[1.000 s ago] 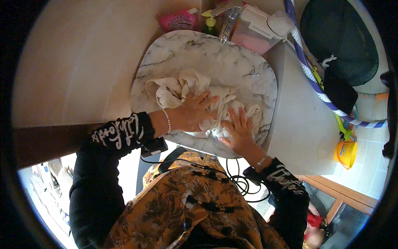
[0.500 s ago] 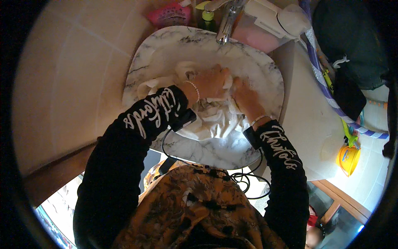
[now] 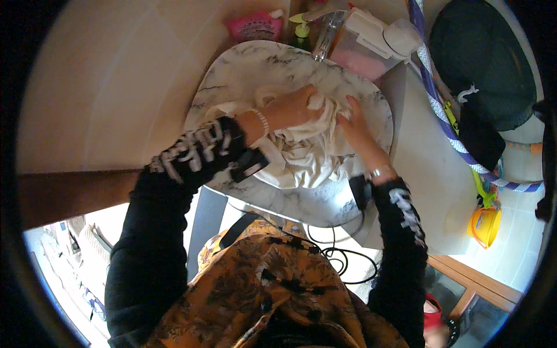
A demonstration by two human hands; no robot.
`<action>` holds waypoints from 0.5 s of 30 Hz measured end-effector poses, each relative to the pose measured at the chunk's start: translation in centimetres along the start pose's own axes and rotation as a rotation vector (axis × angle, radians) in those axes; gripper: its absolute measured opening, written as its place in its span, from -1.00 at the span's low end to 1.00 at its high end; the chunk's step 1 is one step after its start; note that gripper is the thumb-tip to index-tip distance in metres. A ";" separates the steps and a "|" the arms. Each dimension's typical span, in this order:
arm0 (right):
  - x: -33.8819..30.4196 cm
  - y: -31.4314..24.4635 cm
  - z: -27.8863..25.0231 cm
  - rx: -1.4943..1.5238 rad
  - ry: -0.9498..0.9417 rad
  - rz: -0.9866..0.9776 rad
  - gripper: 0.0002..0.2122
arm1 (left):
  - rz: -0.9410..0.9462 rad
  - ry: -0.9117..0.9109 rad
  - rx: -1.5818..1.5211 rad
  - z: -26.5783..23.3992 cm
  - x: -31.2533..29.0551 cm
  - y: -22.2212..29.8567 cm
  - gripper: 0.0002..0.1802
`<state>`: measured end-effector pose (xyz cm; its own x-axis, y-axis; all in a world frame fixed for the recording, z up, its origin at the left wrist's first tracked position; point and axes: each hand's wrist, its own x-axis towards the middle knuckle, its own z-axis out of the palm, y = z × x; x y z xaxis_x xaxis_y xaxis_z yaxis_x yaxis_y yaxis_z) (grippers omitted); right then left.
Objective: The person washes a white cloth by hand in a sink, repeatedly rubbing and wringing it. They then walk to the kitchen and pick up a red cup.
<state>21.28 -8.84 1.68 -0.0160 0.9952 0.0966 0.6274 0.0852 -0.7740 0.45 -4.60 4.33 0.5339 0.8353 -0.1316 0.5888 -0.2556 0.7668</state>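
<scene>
A white cloth (image 3: 301,156) lies bunched in a white marble-patterned basin (image 3: 243,69). My left hand (image 3: 290,109) is closed on a bunch of the cloth near the basin's middle, a beaded bracelet at the wrist. My right hand (image 3: 355,124) grips the same cloth from the right side, close against the left hand. Both arms wear black sleeves with white lettering. A metal tap (image 3: 326,32) stands at the basin's far rim above the hands.
A pink packet (image 3: 255,26) and a green bottle (image 3: 300,32) stand behind the basin. A white and pink container (image 3: 377,43) sits at the far right. A white counter (image 3: 429,156), a striped rope (image 3: 447,124), a dark round tub (image 3: 481,58) and a yellow toy bucket (image 3: 484,223) lie to the right.
Both hands moved from the near side of the basin toward the tap, gathering the spread cloth into a bunch between them. The view shifted forward over the basin.
</scene>
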 end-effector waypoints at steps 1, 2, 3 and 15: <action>-1.9 -0.8 -1.5 -0.010 -0.046 -0.065 -0.52 | 0.093 -0.013 -0.015 -0.5 -1.6 0.0 -0.35; -4.2 -1.5 -2.9 -0.020 -0.097 -0.124 -0.51 | 0.237 -0.063 0.038 -0.6 -3.3 0.1 -0.32; -6.5 -2.4 -3.7 -0.097 -0.137 -0.175 -0.49 | 0.413 -0.091 0.087 -0.8 -4.9 0.2 -0.29; -8.9 -2.7 1.1 -0.820 -0.149 -0.350 -0.48 | 0.459 -0.152 0.718 3.2 -5.1 -0.9 -0.34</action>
<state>18.90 -17.90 2.25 -0.3753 0.9195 0.1169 0.9247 0.3801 -0.0212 -0.83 -10.16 2.34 0.8579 0.5130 -0.0279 0.5085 -0.8400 0.1894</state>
